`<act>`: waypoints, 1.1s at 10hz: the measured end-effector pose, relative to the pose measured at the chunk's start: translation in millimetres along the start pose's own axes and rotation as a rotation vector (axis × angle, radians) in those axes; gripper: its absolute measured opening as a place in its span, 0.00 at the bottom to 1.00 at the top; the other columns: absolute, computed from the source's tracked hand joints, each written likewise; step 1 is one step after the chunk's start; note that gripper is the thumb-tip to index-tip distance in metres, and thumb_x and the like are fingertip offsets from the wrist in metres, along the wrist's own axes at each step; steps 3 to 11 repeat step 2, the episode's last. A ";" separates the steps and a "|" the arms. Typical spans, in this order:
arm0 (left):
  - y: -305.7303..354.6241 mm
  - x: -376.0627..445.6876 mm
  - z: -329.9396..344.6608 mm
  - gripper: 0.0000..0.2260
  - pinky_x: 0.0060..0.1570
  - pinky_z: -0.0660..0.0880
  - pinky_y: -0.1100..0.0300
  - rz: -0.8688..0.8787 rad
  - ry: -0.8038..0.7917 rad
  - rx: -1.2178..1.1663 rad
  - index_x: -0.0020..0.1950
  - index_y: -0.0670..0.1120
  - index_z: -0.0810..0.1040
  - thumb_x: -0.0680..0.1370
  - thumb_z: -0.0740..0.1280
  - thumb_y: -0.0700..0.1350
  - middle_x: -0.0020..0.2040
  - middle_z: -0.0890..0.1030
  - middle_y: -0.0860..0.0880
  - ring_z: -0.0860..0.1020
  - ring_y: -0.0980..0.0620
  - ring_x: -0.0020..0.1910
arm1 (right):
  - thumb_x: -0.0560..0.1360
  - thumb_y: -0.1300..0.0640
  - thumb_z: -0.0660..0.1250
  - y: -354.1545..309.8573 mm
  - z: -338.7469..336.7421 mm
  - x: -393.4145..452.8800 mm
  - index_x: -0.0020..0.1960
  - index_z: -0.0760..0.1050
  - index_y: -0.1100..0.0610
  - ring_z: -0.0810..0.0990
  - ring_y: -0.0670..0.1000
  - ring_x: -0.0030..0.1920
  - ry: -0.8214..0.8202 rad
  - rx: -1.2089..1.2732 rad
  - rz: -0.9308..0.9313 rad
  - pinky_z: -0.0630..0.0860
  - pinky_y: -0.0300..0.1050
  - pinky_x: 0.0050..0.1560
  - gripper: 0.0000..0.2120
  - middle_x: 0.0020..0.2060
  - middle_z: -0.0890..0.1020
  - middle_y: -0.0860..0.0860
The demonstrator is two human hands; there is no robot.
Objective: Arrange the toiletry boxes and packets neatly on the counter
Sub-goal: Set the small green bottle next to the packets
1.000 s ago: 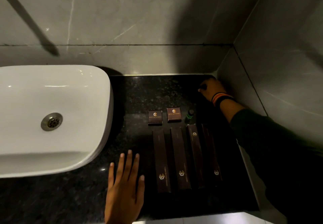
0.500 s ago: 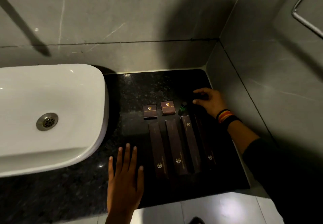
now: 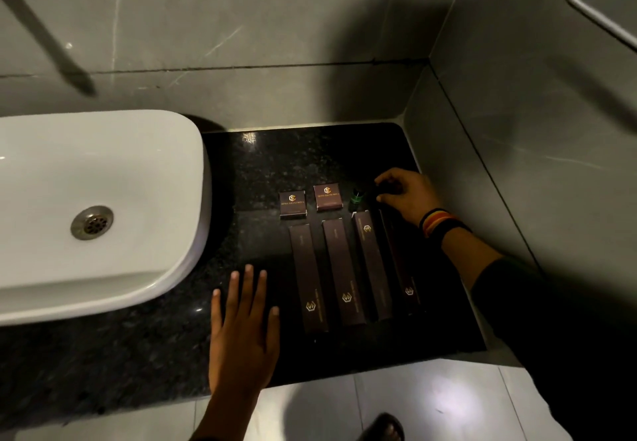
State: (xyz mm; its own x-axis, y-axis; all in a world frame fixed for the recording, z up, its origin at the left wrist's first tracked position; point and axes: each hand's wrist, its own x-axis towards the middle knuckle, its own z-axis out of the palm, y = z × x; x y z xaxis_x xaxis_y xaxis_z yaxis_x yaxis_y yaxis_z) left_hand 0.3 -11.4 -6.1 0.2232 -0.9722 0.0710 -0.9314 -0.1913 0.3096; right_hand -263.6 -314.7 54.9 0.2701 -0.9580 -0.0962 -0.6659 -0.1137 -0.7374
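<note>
Boxes (image 3: 343,270) in rows on counter (image 3: 262,165)

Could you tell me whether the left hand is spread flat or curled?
Spread flat: the left hand lies palm down on the counter, fingers straight and apart, holding nothing, beside the long boxes.

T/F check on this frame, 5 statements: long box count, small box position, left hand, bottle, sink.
1. Four long boxes lie side by side on the counter. True.
2. The two small square boxes sit nearer the front edge than the long ones. False: they sit behind them, toward the wall.
3. The left hand grips a long box. False: it lies flat and open, left of them.
4. A green bottle stands beside the right hand. True.
5. The sink is right of the boxes. False: left.
</note>
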 end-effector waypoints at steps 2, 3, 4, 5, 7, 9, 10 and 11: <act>2.4 1.4 -4.6 0.28 0.82 0.58 0.33 -0.001 0.015 -0.005 0.84 0.46 0.64 0.84 0.53 0.54 0.86 0.62 0.45 0.58 0.42 0.86 | 0.71 0.62 0.75 -13.3 -17.4 -28.1 0.68 0.74 0.51 0.80 0.51 0.61 0.086 0.107 0.005 0.79 0.50 0.61 0.27 0.64 0.79 0.51; 2.4 1.4 -4.6 0.28 0.82 0.58 0.33 -0.001 0.015 -0.005 0.84 0.46 0.64 0.84 0.53 0.54 0.86 0.62 0.45 0.58 0.42 0.86 | 0.71 0.62 0.75 -13.3 -17.4 -28.1 0.68 0.74 0.51 0.80 0.51 0.61 0.086 0.107 0.005 0.79 0.50 0.61 0.27 0.64 0.79 0.51; 2.4 1.4 -4.6 0.28 0.82 0.58 0.33 -0.001 0.015 -0.005 0.84 0.46 0.64 0.84 0.53 0.54 0.86 0.62 0.45 0.58 0.42 0.86 | 0.71 0.62 0.75 -13.3 -17.4 -28.1 0.68 0.74 0.51 0.80 0.51 0.61 0.086 0.107 0.005 0.79 0.50 0.61 0.27 0.64 0.79 0.51; 2.4 1.4 -4.6 0.28 0.82 0.58 0.33 -0.001 0.015 -0.005 0.84 0.46 0.64 0.84 0.53 0.54 0.86 0.62 0.45 0.58 0.42 0.86 | 0.71 0.62 0.75 -13.3 -17.4 -28.1 0.68 0.74 0.51 0.80 0.51 0.61 0.086 0.107 0.005 0.79 0.50 0.61 0.27 0.64 0.79 0.51; 2.4 1.4 -4.6 0.28 0.82 0.58 0.33 -0.001 0.015 -0.005 0.84 0.46 0.64 0.84 0.53 0.54 0.86 0.62 0.45 0.58 0.42 0.86 | 0.71 0.62 0.75 -13.3 -17.4 -28.1 0.68 0.74 0.51 0.80 0.51 0.61 0.086 0.107 0.005 0.79 0.50 0.61 0.27 0.64 0.79 0.51; 2.4 1.4 -4.6 0.28 0.82 0.58 0.33 -0.001 0.015 -0.005 0.84 0.46 0.64 0.84 0.53 0.54 0.86 0.62 0.45 0.58 0.42 0.86 | 0.71 0.62 0.75 -13.3 -17.4 -28.1 0.68 0.74 0.51 0.80 0.51 0.61 0.086 0.107 0.005 0.79 0.50 0.61 0.27 0.64 0.79 0.51; 2.4 1.4 -4.6 0.28 0.82 0.58 0.33 -0.001 0.015 -0.005 0.84 0.46 0.64 0.84 0.53 0.54 0.86 0.62 0.45 0.58 0.42 0.86 | 0.71 0.62 0.75 -13.3 -17.4 -28.1 0.68 0.74 0.51 0.80 0.51 0.61 0.086 0.107 0.005 0.79 0.50 0.61 0.27 0.64 0.79 0.51; 2.4 1.4 -4.6 0.28 0.82 0.58 0.33 -0.001 0.015 -0.005 0.84 0.46 0.64 0.84 0.53 0.54 0.86 0.62 0.45 0.58 0.42 0.86 | 0.71 0.62 0.75 -13.3 -17.4 -28.1 0.68 0.74 0.51 0.80 0.51 0.61 0.086 0.107 0.005 0.79 0.50 0.61 0.27 0.64 0.79 0.51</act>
